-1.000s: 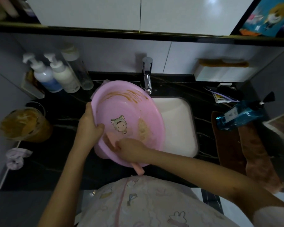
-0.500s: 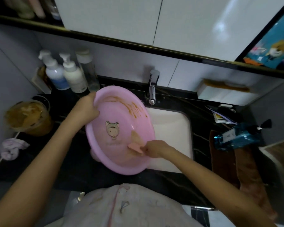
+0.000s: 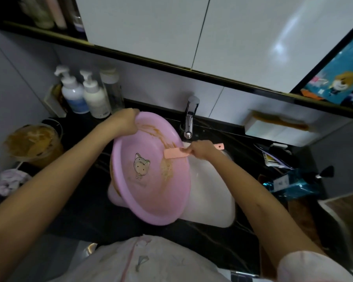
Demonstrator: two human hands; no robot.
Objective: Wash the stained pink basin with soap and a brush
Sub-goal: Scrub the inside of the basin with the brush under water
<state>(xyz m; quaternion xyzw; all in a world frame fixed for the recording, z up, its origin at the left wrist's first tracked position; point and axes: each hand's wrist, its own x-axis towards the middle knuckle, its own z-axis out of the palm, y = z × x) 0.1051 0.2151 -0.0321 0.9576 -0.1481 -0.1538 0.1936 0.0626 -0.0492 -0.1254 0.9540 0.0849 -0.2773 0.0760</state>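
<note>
The pink basin is tilted over the left side of the white sink, its inside facing me. A cartoon cat is printed on its bottom, and brown stains run along the upper rim and down the right inner wall. My left hand grips the basin's top rim. My right hand holds a pink brush by its handle, with the brush head lying against the upper right inner wall beside the stains.
A chrome tap stands behind the sink. Pump bottles line the back left. A stained round tub sits at the left, a blue bottle and brown cloth at the right, on a black counter.
My left hand slid from the basin's left side up to its top rim. My right hand carried the brush from the lower inner wall up to the upper right. The basin tilted more upright.
</note>
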